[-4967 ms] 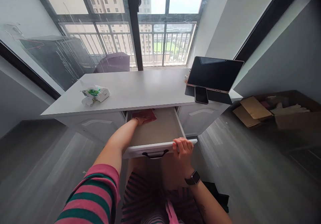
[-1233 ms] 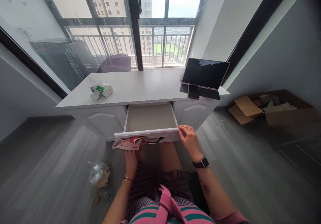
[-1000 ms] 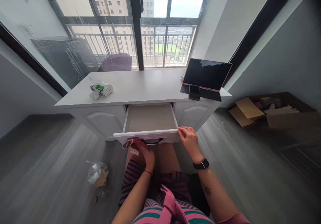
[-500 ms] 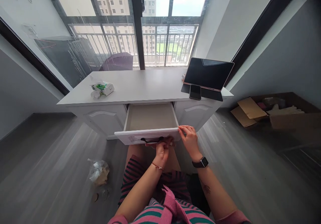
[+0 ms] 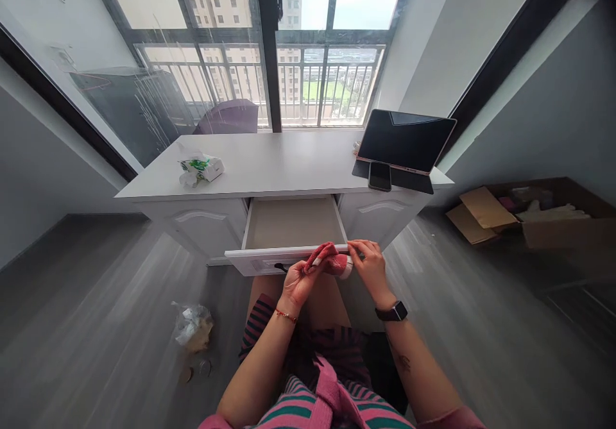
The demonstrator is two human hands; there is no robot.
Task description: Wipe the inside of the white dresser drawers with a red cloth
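Note:
A pulled-out white drawer (image 5: 296, 224) juts from the middle of the desk toward me, with a dark handle (image 5: 281, 267) on its front. My left hand (image 5: 299, 281) is closed on a crumpled red-and-white cloth (image 5: 332, 260), which lies against the top edge of the drawer front and covers part of it. At the right corner of that front, my right hand (image 5: 369, 265) grips the edge between thumb and fingers. A watch (image 5: 398, 311) is on my right wrist.
On the white desk (image 5: 283, 159) are a tissue pack (image 5: 206, 169) at left, and a tablet (image 5: 404, 140) and phone (image 5: 380, 176) at right. A plastic bag (image 5: 192, 326) lies on the floor at left. An open cardboard box (image 5: 553, 233) stands at right.
My left hand has come up from the handle area with the red-and-white cloth, which now shows at the drawer's top edge. My right hand stays at the drawer's corner.

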